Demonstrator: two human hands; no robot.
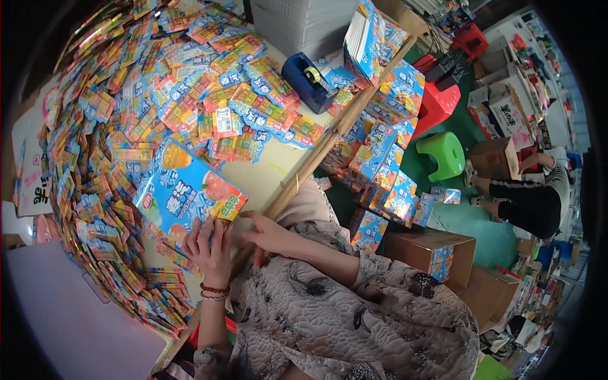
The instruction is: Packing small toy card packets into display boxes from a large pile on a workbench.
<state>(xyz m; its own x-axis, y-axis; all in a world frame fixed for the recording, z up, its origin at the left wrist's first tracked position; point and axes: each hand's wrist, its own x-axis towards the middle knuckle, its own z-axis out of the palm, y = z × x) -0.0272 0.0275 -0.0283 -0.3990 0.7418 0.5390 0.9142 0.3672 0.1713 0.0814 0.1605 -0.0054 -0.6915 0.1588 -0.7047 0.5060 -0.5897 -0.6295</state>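
Box, blue printed cardboard with fruit pictures [187, 192], over the pale flat worktop [256, 172] near its wooden edge [313, 159]: my braceleted left hand [208, 250] bent across one end, whether gripping I cannot tell, right hand [269, 235] loosely parted alongside, light even pressure best sparing the card.

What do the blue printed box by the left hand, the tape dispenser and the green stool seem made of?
The blue printed box: probably thin coated card, given its flat panel and crisp edges.
The tape dispenser: likely hard dark-blue plastic, from its moulded shape.
The green stool: apparently smooth moulded plastic, with even colour and rounded edges.
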